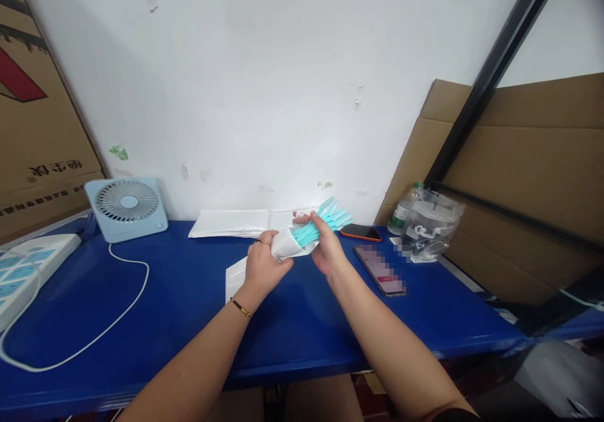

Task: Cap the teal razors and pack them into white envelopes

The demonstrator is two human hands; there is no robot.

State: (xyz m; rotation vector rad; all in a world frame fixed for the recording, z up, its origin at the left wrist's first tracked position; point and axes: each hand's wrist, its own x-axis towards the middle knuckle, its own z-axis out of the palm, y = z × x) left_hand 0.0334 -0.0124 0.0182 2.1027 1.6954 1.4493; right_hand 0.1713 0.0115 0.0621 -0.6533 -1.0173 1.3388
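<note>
Nearest the camera, your forearms reach over the table. Above it, between your hands, the teal forks slant up and rightward, tines away from you, lower ends inside the white bag. Your right grip is nearer the tines, curled around the forks; your left grip pinches the bag, thumb towards you.

White wall (scuffed, with green flecks) | blue desk against it | black post at right
</note>
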